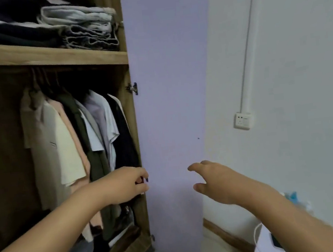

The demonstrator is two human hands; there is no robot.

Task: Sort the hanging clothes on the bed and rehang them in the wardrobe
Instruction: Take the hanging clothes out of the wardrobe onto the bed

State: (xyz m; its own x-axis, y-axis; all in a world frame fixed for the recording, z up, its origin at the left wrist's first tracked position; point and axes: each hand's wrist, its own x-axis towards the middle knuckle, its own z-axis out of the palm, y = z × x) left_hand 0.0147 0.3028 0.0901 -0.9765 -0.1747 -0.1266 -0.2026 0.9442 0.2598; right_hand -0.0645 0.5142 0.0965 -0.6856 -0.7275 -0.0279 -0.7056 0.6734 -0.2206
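- Head view faces the wardrobe [124, 72], open, with its lilac door [163, 85] swung out to the right against the wall [289, 72]; no bed is in view, so any clothes waiting there cannot be seen from here.
- Under the shelf [51, 57], the hanging clothes [76, 139] sit bunched at the right end of the rail: cream and peach tees, an olive piece, whites, a dark one nearest the side panel. The rail's left stretch looks bare and dark.
- On the shelf lie folded stacks [81, 26], apart from the hung row.
- The left hand [126, 184] reaches in at the row's lower right, fingers curled by the door's inner edge. Something small and dark shows at its fingertips, but whether it pinches cloth, the door edge or nothing cannot be told.
- The right hand [214, 180] hovers in front of the door face, fingers spread and relaxed, holding nothing.
- Judged from this, the step is taking the hung clothes out for sorting, or steadying the door to get at them.
- To do it well, the person would best reach up to the hanger hooks and not tug at hems, lift each hook clear of the rail, and keep the free hand on the door so it stays wide.
- A socket [243, 121] sits on the wall, well apart from both hands.
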